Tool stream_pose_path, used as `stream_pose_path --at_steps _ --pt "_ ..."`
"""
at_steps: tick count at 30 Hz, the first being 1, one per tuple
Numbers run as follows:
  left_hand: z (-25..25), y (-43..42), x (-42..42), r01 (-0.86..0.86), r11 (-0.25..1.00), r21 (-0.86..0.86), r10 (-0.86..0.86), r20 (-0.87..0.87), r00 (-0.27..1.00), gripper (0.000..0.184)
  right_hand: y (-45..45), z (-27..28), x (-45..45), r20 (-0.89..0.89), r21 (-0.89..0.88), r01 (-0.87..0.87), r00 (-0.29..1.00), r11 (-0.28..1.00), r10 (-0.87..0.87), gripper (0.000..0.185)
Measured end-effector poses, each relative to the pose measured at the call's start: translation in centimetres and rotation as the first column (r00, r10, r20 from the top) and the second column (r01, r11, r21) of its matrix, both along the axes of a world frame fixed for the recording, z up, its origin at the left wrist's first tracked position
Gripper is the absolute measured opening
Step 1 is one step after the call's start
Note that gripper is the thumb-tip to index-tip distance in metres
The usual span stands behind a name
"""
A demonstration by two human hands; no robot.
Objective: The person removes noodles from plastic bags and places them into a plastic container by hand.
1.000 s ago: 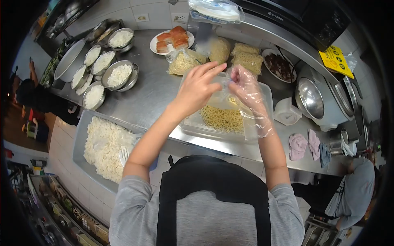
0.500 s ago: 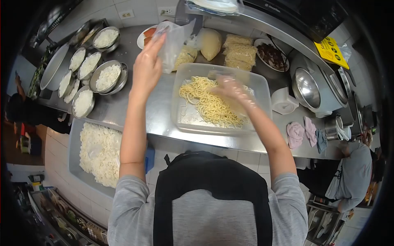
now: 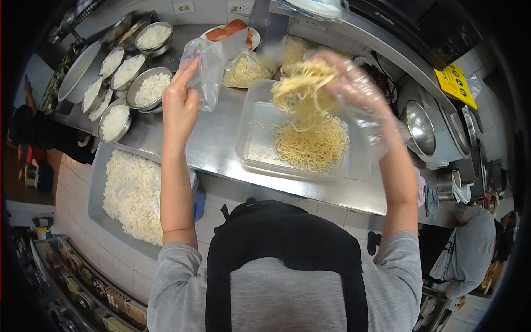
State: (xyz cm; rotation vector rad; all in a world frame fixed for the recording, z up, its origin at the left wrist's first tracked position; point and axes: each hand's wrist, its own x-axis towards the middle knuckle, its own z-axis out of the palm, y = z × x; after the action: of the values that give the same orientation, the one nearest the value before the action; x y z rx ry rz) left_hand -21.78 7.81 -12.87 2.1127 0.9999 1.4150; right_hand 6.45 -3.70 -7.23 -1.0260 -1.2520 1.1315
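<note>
Yellow noodles point(image 3: 301, 88) hang above the tray point(image 3: 258, 141) in the curled fingers of the right hand point(image 3: 357, 83), and from my remote post I judge strands could drop onto the surface point(image 3: 213, 146) if the bag point(image 3: 212, 72) sags at the left hand point(image 3: 180, 105), whose finger grip I cannot make out.

- Desk point(image 3: 217, 135): shiny metal.
- Left — metal bowls point(image 3: 131, 95) of white rice, grouped.
- Back: white plate point(image 3: 256, 39); bagged noodles point(image 3: 245, 72) near it.
- Front — clear plastic tub point(image 3: 258, 145).

both arms point(image 3: 178, 191) stretched out front, left hand point(image 3: 180, 105) poking a finger point(image 3: 189, 71) forward, gloved right hand point(image 3: 354, 83) curled in, kinda blurry
</note>
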Motion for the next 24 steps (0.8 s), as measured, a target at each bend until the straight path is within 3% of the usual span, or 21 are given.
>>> stream_pose_path --at_steps 2,4,8,10,11,12,13,14,15,17,18,20,21,22,24 --pt "0.3 -0.3 0.7 0.010 1.000 -0.024 -0.009 0.043 0.999 0.055 1.2 1.2 3.0 0.201 0.158 0.023 0.978 0.987 -0.055 0.052" --pt "0.3 -0.3 1.3 0.021 1.000 -0.004 -0.021 0.046 0.999 0.055 -0.5 5.3 1.0 0.304 0.151 0.086 0.944 0.985 -0.129 0.048" --pt "0.1 -0.6 2.1 0.040 0.999 0.010 -0.040 0.046 0.998 0.056 -1.8 5.0 2.3 0.268 0.238 0.016 0.960 0.971 -0.082 0.042" --pt "-0.1 -0.9 2.4 0.038 0.999 0.008 -0.038 0.039 0.999 0.056 -3.3 3.3 1.0 0.114 0.086 0.119 0.985 0.989 -0.129 0.048" --pt "-0.3 -1.1 2.5 0.039 0.999 0.003 -0.039 0.026 0.999 0.056 -1.1 1.4 2.7 0.268 -0.119 -0.004 0.963 0.993 0.036 0.038" --pt "-0.4 -1.3 2.6 0.037 0.999 0.000 -0.037 0.024 0.999 0.056 -0.9 -1.6 3.1 0.161 0.039 0.012 0.987 0.999 -0.018 0.029" --pt "-0.4 -1.4 2.8 0.049 0.999 -0.011 -0.049 0.036 0.998 0.056 1.5 -4.6 3.9 0.776 -0.119 0.265 0.626 0.957 -0.077 0.026" --pt "-0.4 -1.5 2.8 0.061 0.998 -0.021 -0.060 0.047 0.997 0.056 2.2 -7.2 4.7 0.971 -0.057 0.076 0.234 0.995 0.038 0.028" --pt "-0.5 -1.5 2.7 0.059 0.998 -0.020 -0.058 0.046 0.997 0.056 2.9 -11.8 4.9 0.953 -0.203 0.161 0.258 0.966 0.157 0.043" --pt "-0.9 -1.4 2.5 0.045 0.999 -0.013 -0.045 -0.002 0.999 0.055 2.0 -14.7 2.9 0.963 -0.253 0.200 0.150 0.947 0.225 0.064" --pt "-1.1 -1.3 2.4 0.040 0.999 -0.014 -0.040 -0.002 0.999 0.055 1.1 -16.2 1.6 0.962 -0.254 0.195 0.149 0.947 0.227 0.064" --pt "-1.4 -1.3 2.3 0.033 0.998 0.053 -0.032 -0.029 0.999 0.054 -0.3 -18.3 -0.4 0.959 0.229 -0.067 -0.157 0.971 -0.237 0.077" --pt "-1.5 -1.2 2.2 0.029 0.998 0.056 -0.027 -0.034 0.999 0.054 -0.5 -16.3 -0.5 0.945 0.123 -0.146 -0.284 0.982 -0.161 0.077" --pt "-1.6 -1.3 2.2 0.033 0.999 0.026 -0.032 -0.037 0.999 0.053 0.3 -16.2 0.1 0.947 0.124 -0.147 -0.278 0.981 -0.161 0.077" --pt "-1.6 -1.5 2.2 0.035 0.999 -0.004 -0.035 -0.036 0.999 0.053 2.5 -15.2 1.2 0.975 -0.184 0.138 -0.101 0.973 0.198 0.073"
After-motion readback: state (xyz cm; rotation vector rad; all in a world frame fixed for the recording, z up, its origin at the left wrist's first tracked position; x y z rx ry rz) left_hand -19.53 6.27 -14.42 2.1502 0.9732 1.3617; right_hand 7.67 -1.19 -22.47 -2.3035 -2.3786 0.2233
